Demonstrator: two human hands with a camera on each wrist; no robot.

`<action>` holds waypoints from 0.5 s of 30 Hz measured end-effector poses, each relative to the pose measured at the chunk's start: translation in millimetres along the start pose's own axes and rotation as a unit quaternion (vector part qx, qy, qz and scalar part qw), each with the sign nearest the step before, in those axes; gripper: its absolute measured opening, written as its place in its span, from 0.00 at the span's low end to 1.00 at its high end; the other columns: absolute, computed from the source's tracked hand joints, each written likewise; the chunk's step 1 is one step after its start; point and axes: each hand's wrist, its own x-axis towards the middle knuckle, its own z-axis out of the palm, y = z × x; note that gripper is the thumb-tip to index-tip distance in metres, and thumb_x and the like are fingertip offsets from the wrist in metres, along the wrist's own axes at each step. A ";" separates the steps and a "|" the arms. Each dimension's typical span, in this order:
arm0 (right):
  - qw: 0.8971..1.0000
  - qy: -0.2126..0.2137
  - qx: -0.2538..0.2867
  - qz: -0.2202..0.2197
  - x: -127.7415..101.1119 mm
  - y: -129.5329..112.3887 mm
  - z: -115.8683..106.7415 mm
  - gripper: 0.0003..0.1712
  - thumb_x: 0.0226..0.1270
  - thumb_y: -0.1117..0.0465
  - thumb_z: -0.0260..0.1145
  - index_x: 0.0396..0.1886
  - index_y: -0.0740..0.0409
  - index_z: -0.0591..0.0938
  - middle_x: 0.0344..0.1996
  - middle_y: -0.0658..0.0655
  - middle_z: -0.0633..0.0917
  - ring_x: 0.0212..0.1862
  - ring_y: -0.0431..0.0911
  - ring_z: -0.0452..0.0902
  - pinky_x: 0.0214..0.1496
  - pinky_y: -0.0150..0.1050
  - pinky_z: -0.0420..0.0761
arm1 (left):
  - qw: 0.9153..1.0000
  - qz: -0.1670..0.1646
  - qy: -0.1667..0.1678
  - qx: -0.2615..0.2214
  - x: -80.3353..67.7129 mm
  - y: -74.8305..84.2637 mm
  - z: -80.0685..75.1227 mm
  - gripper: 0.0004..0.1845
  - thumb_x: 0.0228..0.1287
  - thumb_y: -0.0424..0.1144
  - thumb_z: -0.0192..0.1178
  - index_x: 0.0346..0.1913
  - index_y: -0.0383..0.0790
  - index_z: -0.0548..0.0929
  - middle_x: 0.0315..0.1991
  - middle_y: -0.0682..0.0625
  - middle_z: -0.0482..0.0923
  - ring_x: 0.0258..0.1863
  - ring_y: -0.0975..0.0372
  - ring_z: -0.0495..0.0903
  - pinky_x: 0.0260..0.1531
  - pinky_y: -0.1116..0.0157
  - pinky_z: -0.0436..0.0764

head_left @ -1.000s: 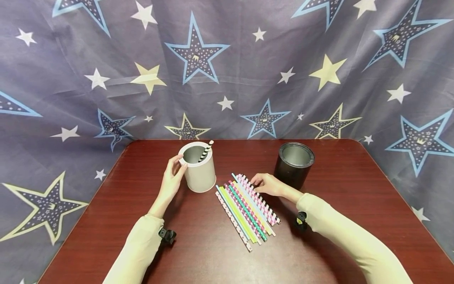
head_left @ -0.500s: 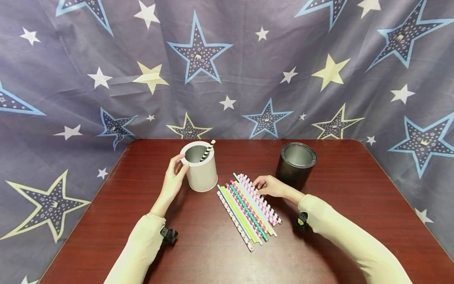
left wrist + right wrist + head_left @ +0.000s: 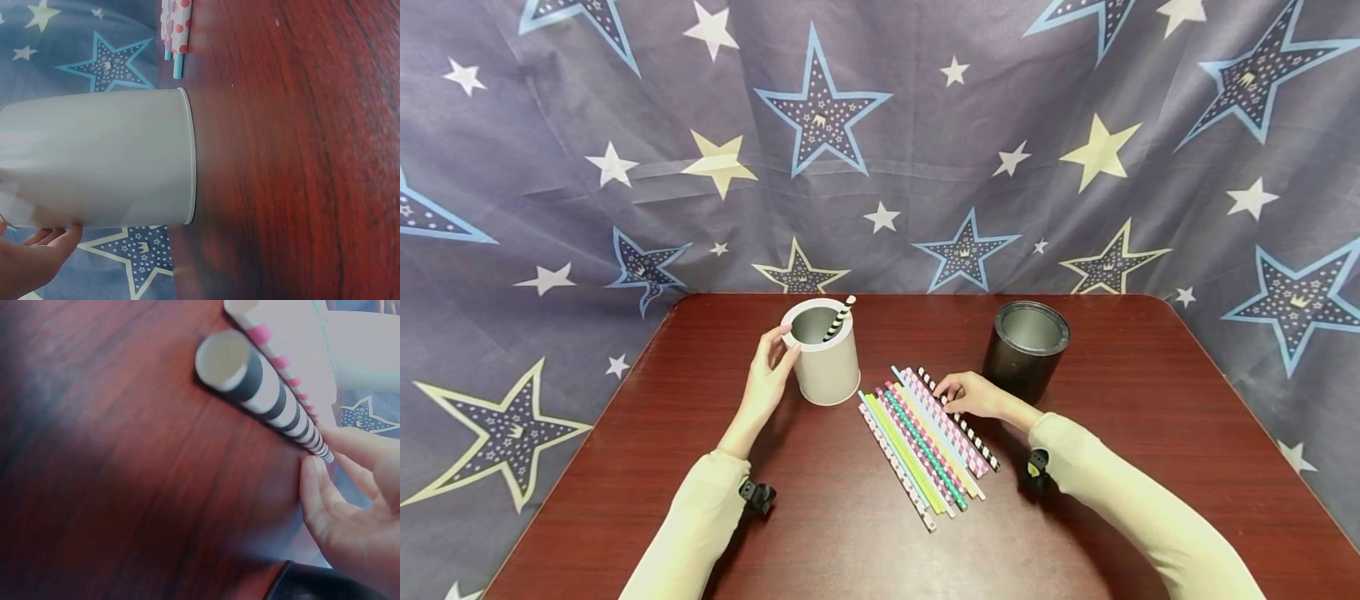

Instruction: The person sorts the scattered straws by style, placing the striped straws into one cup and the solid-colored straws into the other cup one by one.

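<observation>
My left hand grips the side of a white canister, thumb and fingers spread at its rim. A black-and-white striped paper straw leans inside that canister. In the left wrist view, the fingertips touch the canister wall. My right hand pinches another black-and-white striped straw at the right edge of a row of coloured paper straws. Seen from the right wrist, this striped straw runs between thumb and fingers, low over or on the table, beside a pink-and-white straw.
A black canister stands just behind and right of my right hand. The straws lie on a dark red wooden table. A grey curtain with stars hangs behind the table's far edge.
The striped straw under my right hand has come slightly right, away from the pink-and-white straws, so a gap shows. My left hand and the white canister stay in place.
</observation>
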 end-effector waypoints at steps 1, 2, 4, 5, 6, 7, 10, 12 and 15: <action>1.000 0.001 -0.002 0.000 -0.1 0.3 0.3 0.14 0.50 0.74 0.64 0.39 0.71 0.77 0.23 0.59 0.75 0.21 0.41 0.72 0.23 0.29 0.72 | 1.000 0.001 0.000 0.000 0.1 0.0 0.1 0.21 0.62 0.28 0.49 0.57 0.25 0.62 0.57 0.28 0.61 0.60 0.44 0.58 0.61 0.50 0.53; 1.000 0.002 -0.006 0.000 -0.3 0.6 0.3 0.14 0.49 0.74 0.64 0.39 0.71 0.77 0.23 0.58 0.75 0.21 0.41 0.71 0.23 0.29 0.72 | 1.000 0.001 0.000 0.000 0.1 -0.2 0.2 0.21 0.62 0.28 0.49 0.57 0.24 0.62 0.57 0.28 0.61 0.60 0.44 0.58 0.61 0.50 0.53; 1.000 0.005 -0.012 0.000 -0.4 1.3 0.6 0.14 0.49 0.73 0.65 0.39 0.70 0.78 0.23 0.58 0.75 0.21 0.40 0.70 0.23 0.29 0.71 | 1.000 -0.001 0.001 0.001 0.1 -0.2 0.2 0.21 0.62 0.28 0.50 0.57 0.24 0.62 0.57 0.28 0.61 0.60 0.44 0.58 0.61 0.50 0.53; 1.000 0.007 -0.015 0.001 -0.4 1.7 0.8 0.14 0.49 0.73 0.65 0.39 0.70 0.78 0.22 0.58 0.75 0.21 0.40 0.70 0.23 0.29 0.71 | 1.000 -0.002 0.000 0.001 0.1 -0.1 0.2 0.21 0.62 0.28 0.50 0.57 0.24 0.62 0.57 0.28 0.61 0.60 0.44 0.58 0.61 0.49 0.53; 1.000 0.008 -0.018 0.002 -0.6 1.7 0.9 0.14 0.49 0.73 0.65 0.39 0.69 0.78 0.22 0.58 0.75 0.21 0.40 0.70 0.23 0.29 0.71 | 1.000 -0.003 0.000 0.001 0.0 -0.1 0.2 0.21 0.62 0.28 0.49 0.57 0.25 0.62 0.57 0.28 0.61 0.60 0.44 0.58 0.61 0.50 0.53; 1.000 0.009 -0.022 0.001 -0.6 1.9 0.9 0.14 0.48 0.72 0.66 0.38 0.69 0.78 0.22 0.58 0.75 0.21 0.41 0.70 0.23 0.29 0.71 | 1.000 -0.003 0.000 0.001 0.0 0.2 0.2 0.21 0.62 0.28 0.50 0.57 0.25 0.62 0.57 0.28 0.60 0.60 0.43 0.58 0.61 0.50 0.53; 0.999 0.014 -0.034 0.002 -0.1 2.6 0.8 0.14 0.48 0.72 0.66 0.38 0.68 0.79 0.21 0.57 0.76 0.22 0.41 0.70 0.23 0.29 0.71 | 1.000 -0.004 -0.002 0.001 0.1 0.6 0.4 0.21 0.62 0.28 0.49 0.57 0.24 0.61 0.58 0.28 0.60 0.60 0.43 0.58 0.62 0.51 0.54; 0.999 0.017 -0.042 0.005 -0.1 2.0 0.7 0.14 0.48 0.71 0.66 0.38 0.67 0.79 0.21 0.56 0.76 0.22 0.41 0.70 0.23 0.29 0.72 | 1.000 -0.005 -0.002 0.002 0.2 0.9 0.6 0.21 0.62 0.28 0.49 0.57 0.24 0.61 0.58 0.29 0.60 0.60 0.44 0.58 0.62 0.52 0.54; 0.998 0.021 -0.057 0.010 0.3 1.7 1.2 0.15 0.48 0.71 0.66 0.39 0.66 0.79 0.20 0.54 0.76 0.22 0.40 0.70 0.23 0.29 0.72 | 1.000 -0.007 -0.002 0.004 0.3 1.3 0.7 0.21 0.62 0.28 0.49 0.57 0.25 0.62 0.58 0.29 0.60 0.60 0.45 0.58 0.62 0.54 0.54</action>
